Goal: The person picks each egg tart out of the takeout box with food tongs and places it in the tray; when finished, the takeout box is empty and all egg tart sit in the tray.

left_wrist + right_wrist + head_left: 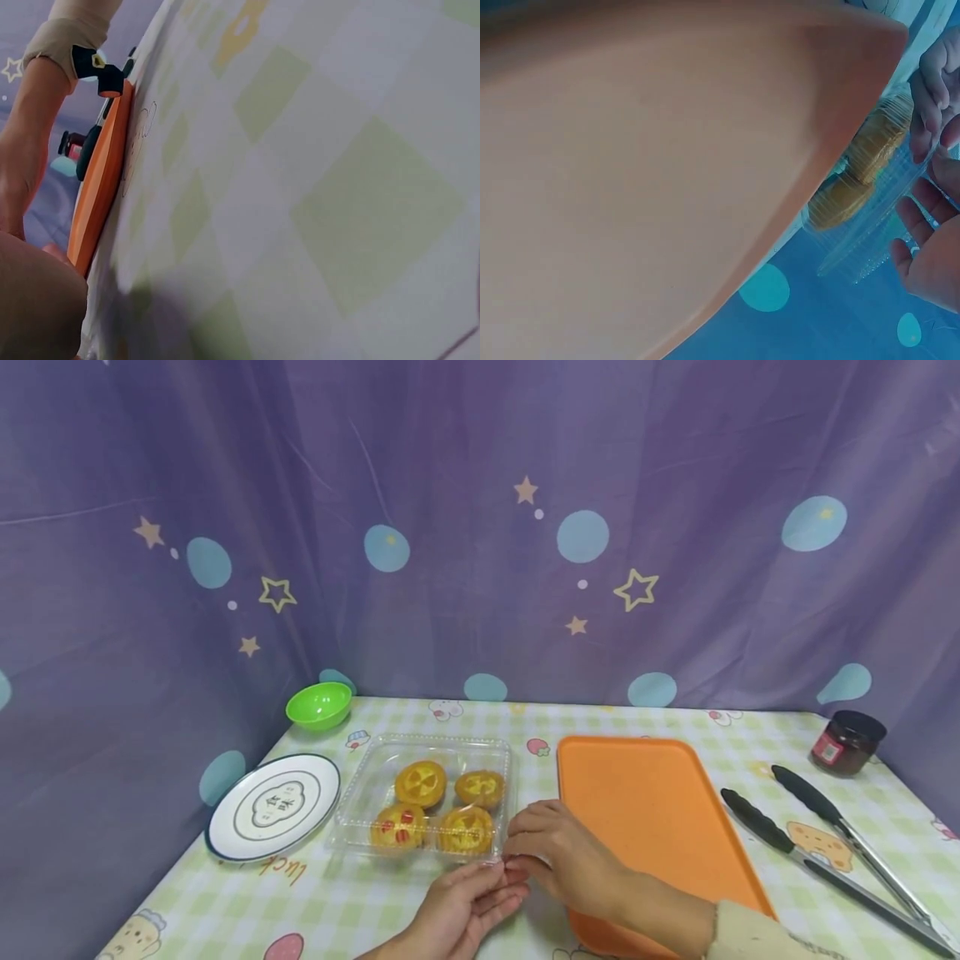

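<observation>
A clear plastic clamshell box [367, 802] lies with its lid down over several egg tarts [420, 783], one dotted with red pieces. Both hands meet at its front right corner. My left hand [465, 906] pinches the edge there between thumb and fingers, its other fingers stretched out below. From the right, my right hand [566, 864] grips the same corner with bent fingers, partly hiding it. The right wrist view shows both hands at the box's edge beside the tarts [844, 202]. In the left wrist view, the box is mostly out of sight behind the left hand [37, 300].
An orange tray [630, 810] lies under the right forearm. Black-handled metal tongs [847, 881] and a dark-lidded jar [847, 743] are at the right. Left of the box are a white plate [232, 822] and a green bowl [318, 708]. A purple curtain [465, 618] hangs behind.
</observation>
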The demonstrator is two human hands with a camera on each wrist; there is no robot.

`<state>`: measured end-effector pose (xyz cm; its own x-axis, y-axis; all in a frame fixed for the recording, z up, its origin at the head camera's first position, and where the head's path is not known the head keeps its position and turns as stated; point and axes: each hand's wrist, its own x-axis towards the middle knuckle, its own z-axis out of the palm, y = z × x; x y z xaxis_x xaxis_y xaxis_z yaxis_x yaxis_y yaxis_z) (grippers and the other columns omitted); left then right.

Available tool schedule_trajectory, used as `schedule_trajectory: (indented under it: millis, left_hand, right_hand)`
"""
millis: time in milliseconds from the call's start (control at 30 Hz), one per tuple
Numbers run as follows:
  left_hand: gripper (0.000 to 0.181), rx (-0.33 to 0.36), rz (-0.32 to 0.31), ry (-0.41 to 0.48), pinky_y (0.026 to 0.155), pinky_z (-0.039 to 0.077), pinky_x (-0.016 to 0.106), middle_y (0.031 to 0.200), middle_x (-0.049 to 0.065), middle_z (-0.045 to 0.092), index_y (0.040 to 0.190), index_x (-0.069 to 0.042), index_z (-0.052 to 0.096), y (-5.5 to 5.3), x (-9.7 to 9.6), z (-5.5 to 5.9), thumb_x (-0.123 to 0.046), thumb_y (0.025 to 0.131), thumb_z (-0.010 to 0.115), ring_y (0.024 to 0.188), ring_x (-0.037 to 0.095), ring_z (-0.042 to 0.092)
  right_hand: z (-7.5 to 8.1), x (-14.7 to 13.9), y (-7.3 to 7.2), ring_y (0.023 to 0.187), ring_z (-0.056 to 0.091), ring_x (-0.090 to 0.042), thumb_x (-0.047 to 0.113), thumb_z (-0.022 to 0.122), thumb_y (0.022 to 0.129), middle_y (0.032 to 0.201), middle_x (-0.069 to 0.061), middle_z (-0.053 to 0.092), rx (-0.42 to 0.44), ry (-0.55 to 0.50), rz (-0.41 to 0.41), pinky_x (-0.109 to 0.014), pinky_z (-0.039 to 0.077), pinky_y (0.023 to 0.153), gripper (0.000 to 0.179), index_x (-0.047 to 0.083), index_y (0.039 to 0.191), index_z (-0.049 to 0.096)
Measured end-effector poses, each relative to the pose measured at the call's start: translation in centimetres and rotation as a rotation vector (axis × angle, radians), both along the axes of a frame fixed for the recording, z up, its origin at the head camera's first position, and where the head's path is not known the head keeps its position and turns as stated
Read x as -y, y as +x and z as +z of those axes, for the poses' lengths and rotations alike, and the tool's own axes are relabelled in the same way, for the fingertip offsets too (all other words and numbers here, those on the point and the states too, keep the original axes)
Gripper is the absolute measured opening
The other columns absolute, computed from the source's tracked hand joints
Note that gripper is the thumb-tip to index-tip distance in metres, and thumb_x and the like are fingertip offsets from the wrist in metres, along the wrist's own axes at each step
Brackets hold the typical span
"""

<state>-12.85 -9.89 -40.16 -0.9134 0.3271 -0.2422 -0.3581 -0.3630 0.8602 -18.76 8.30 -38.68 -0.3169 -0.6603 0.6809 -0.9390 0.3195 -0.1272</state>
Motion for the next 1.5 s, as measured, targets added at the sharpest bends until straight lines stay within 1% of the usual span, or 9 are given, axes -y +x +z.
schedule_trajectory:
  millis: [100, 267, 400, 533, 767, 867, 1033, 1367, 1500]
  left_hand:
    - [0.037, -0.009, 0.005, -0.002, 0.09, 0.055, 0.028, 0.104, 0.008, 0.069, 0.124, 0.013, 0.051, -0.1, -0.1, -0.1, -0.016, 0.101, 0.049, 0.097, 0.018, 0.065]
    - [0.034, 0.006, 0.026, -0.005, 0.089, 0.055, 0.026, 0.101, 0.007, 0.069, 0.123, 0.011, 0.054, -0.1, -0.2, -0.2, -0.014, 0.1, 0.052, 0.095, 0.017, 0.066]
    - [0.033, 0.0, 0.033, -0.012, 0.088, 0.055, 0.025, 0.101, 0.007, 0.07, 0.122, 0.011, 0.055, -0.1, -0.2, -0.4, -0.013, 0.099, 0.053, 0.094, 0.016, 0.067]
    - [0.033, -0.017, 0.052, -0.029, 0.086, 0.056, 0.024, 0.102, 0.007, 0.07, 0.122, 0.011, 0.056, -0.1, -0.5, -0.8, -0.012, 0.099, 0.054, 0.093, 0.016, 0.067]
    - [0.038, -0.054, 0.095, -0.086, 0.083, 0.057, 0.023, 0.103, 0.009, 0.07, 0.123, 0.015, 0.054, -0.1, -0.9, -1.0, -0.012, 0.097, 0.055, 0.094, 0.018, 0.067]
    - [0.038, -0.065, 0.1, -0.101, 0.083, 0.057, 0.023, 0.103, 0.011, 0.07, 0.122, 0.015, 0.055, -0.1, -0.9, -0.8, -0.012, 0.096, 0.056, 0.094, 0.018, 0.067]
    - [0.036, -0.065, 0.106, -0.11, 0.082, 0.057, 0.022, 0.103, 0.011, 0.07, 0.119, 0.013, 0.058, -0.1, -0.8, -0.5, -0.013, 0.095, 0.059, 0.093, 0.019, 0.068]
    - [0.035, -0.07, 0.11, -0.129, 0.08, 0.058, 0.023, 0.104, 0.015, 0.07, 0.117, 0.012, 0.06, -0.3, -0.7, -0.1, -0.013, 0.094, 0.061, 0.09, 0.019, 0.069]
    - [0.034, -0.074, 0.104, -0.145, 0.081, 0.058, 0.026, 0.103, 0.016, 0.071, 0.116, 0.013, 0.061, -0.4, -0.7, -0.3, -0.013, 0.094, 0.06, 0.089, 0.019, 0.069]
  right_hand:
    - [0.0, 0.1, -0.1, 0.09, 0.058, -0.009, 0.004, 0.078, 0.075, 0.09, 0.008, 0.065, -0.035, -0.014, 0.022, -0.029, 0.048, 0.086, 0.017, 0.016, 0.085, 0.071]
    - [0.1, 0.1, 0.0, 0.085, 0.057, -0.008, 0.001, 0.075, 0.075, 0.086, 0.009, 0.064, -0.06, -0.023, 0.04, -0.022, 0.047, 0.078, 0.018, 0.016, 0.084, 0.072]
    - [0.1, 0.2, -0.1, 0.082, 0.056, -0.008, -0.001, 0.074, 0.074, 0.083, 0.009, 0.063, -0.101, -0.004, 0.037, -0.021, 0.047, 0.079, 0.018, 0.016, 0.082, 0.072]
    - [0.1, 0.3, 0.1, 0.079, 0.055, -0.007, -0.005, 0.072, 0.07, 0.081, 0.01, 0.061, -0.142, 0.04, -0.001, -0.019, 0.047, 0.076, 0.022, 0.016, 0.079, 0.071]
    - [0.1, 0.8, 0.3, 0.071, 0.054, -0.004, -0.003, 0.08, 0.059, 0.078, 0.011, 0.058, -0.217, 0.07, -0.08, -0.014, 0.046, 0.067, 0.028, 0.018, 0.073, 0.067]
    - [0.0, 1.1, 0.3, 0.069, 0.055, -0.003, -0.007, 0.076, 0.057, 0.076, 0.011, 0.058, -0.212, 0.055, -0.101, -0.012, 0.047, 0.065, 0.03, 0.019, 0.069, 0.066]
    - [0.0, 1.5, 0.2, 0.066, 0.056, -0.005, -0.011, 0.066, 0.055, 0.075, 0.01, 0.06, -0.168, 0.017, -0.095, -0.011, 0.048, 0.062, 0.032, 0.018, 0.067, 0.065]
    - [0.0, 1.7, 0.5, 0.065, 0.056, -0.003, -0.013, 0.072, 0.056, 0.073, 0.01, 0.061, -0.117, -0.052, -0.115, -0.01, 0.049, 0.06, 0.033, 0.018, 0.068, 0.068]
    - [0.6, 1.9, 0.5, 0.065, 0.057, -0.004, -0.018, 0.063, 0.059, 0.073, 0.009, 0.061, -0.107, -0.076, -0.116, -0.011, 0.05, 0.061, 0.035, 0.016, 0.066, 0.067]
